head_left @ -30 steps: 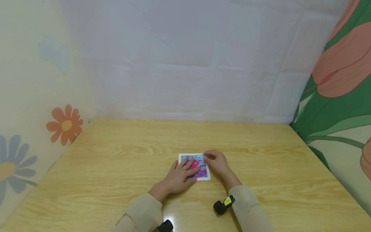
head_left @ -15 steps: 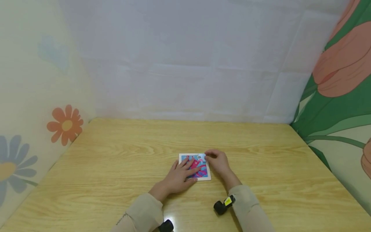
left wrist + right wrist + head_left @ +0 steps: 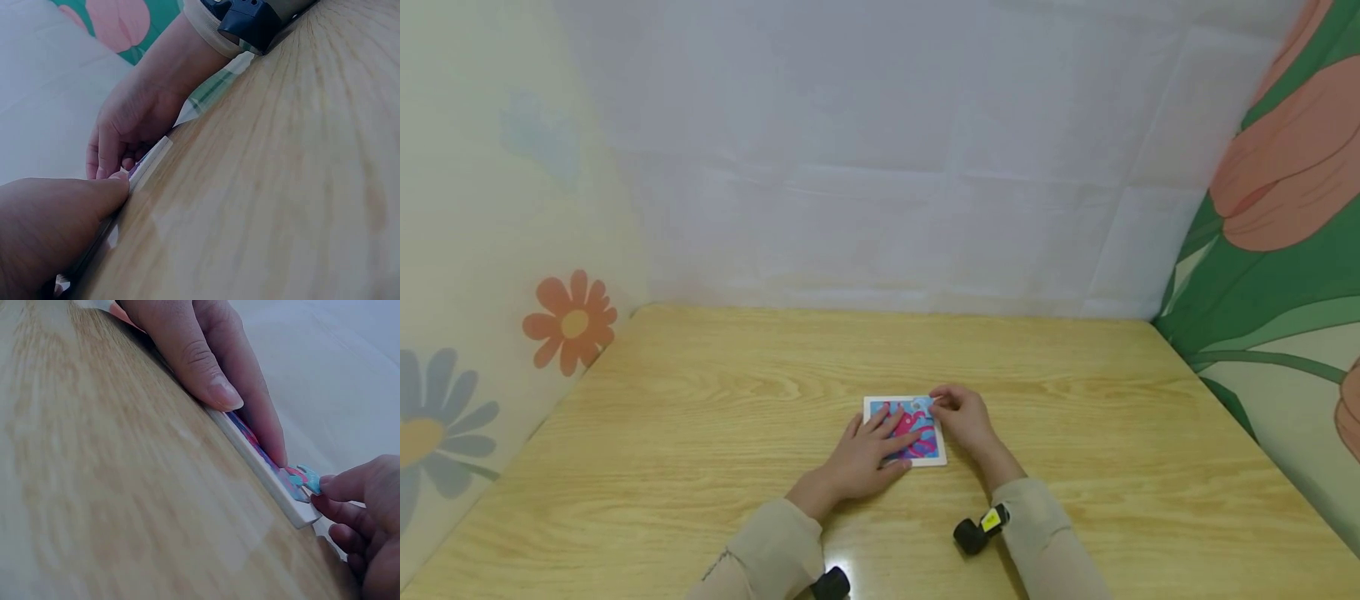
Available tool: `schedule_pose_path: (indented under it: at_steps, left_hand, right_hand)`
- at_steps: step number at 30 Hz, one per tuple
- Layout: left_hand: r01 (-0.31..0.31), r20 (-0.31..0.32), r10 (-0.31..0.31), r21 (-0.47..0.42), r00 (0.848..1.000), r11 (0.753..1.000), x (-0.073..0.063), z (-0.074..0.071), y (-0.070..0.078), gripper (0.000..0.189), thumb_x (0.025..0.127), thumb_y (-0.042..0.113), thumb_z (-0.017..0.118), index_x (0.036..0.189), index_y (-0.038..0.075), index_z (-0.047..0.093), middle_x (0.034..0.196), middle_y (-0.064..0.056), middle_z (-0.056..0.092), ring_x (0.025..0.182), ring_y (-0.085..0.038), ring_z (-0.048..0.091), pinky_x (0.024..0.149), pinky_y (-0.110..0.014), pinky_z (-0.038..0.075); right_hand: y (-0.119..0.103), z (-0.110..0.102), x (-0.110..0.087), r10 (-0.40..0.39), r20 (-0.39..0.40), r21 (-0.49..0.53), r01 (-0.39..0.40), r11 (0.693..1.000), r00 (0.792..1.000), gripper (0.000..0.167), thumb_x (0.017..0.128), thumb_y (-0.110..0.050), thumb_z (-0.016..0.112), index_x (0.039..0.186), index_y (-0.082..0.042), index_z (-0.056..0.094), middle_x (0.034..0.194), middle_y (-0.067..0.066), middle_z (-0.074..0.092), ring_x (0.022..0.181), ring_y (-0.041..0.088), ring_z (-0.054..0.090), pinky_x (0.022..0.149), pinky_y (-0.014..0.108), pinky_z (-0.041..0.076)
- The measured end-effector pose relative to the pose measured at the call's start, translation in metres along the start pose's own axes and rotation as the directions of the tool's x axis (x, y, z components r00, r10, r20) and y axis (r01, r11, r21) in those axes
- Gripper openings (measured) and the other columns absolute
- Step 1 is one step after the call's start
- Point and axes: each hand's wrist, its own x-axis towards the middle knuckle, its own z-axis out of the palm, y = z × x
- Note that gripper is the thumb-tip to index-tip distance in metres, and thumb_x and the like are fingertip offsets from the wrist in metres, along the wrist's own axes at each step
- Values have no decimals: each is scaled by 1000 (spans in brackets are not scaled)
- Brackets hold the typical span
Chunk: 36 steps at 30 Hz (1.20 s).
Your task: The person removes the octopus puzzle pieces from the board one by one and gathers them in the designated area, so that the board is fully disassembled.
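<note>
A square jigsaw puzzle in a white frame (image 3: 942, 460), with a pink and blue picture, lies on the table. My left hand (image 3: 859, 460) rests on it with fingers spread, covering its left part; the thumb lies at the near edge. At the far right corner my right hand (image 3: 967, 423) pinches a light-blue and pink puzzle piece (image 3: 309, 479) between thumb and forefinger. In the right wrist view the piece is tilted up over the puzzle's surface, its lower side close to the picture. The left wrist view shows the frame's edge (image 3: 150, 161) side-on, between both hands.
The wooden table (image 3: 737, 375) extends around the puzzle on all sides. A white cloth (image 3: 880, 167) hangs behind it, with flower-patterned panels (image 3: 1285, 183) at the sides. A black wrist camera (image 3: 972, 536) sits at the right sleeve, and another (image 3: 831, 582) at the left.
In my right hand the puzzle piece tipped up brightly half a second ago and now lies at a different tilt at the same corner. The left hand has stayed in place.
</note>
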Motion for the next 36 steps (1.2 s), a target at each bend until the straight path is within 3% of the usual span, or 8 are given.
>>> schedule_pose_path:
  at_steps: [7,12,21,31,36]
  left_hand:
    - [-7,-1,7,-3,1000,1000,-1,-1,0,45,89,39,41,130,22,41,139,-12,24,126,-31,12,95,-55,7]
    - [-39,-46,38,-15,998,999,-2,1,-1,45,89,42,39,129,22,42,137,-14,26,126,-31,12,95,-55,7]
    - [6,-3,-6,-8,1000,1000,-1,0,-1,45,89,41,41,130,24,40,139,-10,22,127,-30,10,95,-54,6]
    - [6,-3,-6,-24,1000,1000,-1,-1,1,44,88,40,43,129,23,42,139,-11,24,127,-30,12,95,-54,6]
    - [17,11,-17,-13,1000,1000,-1,-2,2,45,88,41,42,130,25,41,139,-10,23,127,-29,11,96,-53,5]
  right_hand:
    - [0,0,1,3,2,8,-3,1000,1000,12,73,6,61,86,5,61,68,7,58,63,12,51,59,24,41]
    - [-1,0,1,42,3,6,-42,999,999,13,74,5,61,86,3,61,69,6,59,65,14,52,62,26,43]
    - [1,-1,6,108,-1,13,-108,994,994,16,74,3,60,90,4,61,72,7,60,69,17,56,66,27,44]
    - [-4,-7,11,156,7,155,-155,976,988,18,73,8,59,91,9,59,70,11,59,62,14,53,58,25,44]
    - [-5,-13,14,211,19,171,-211,963,977,20,75,6,58,94,8,58,72,10,57,62,15,51,58,25,44]
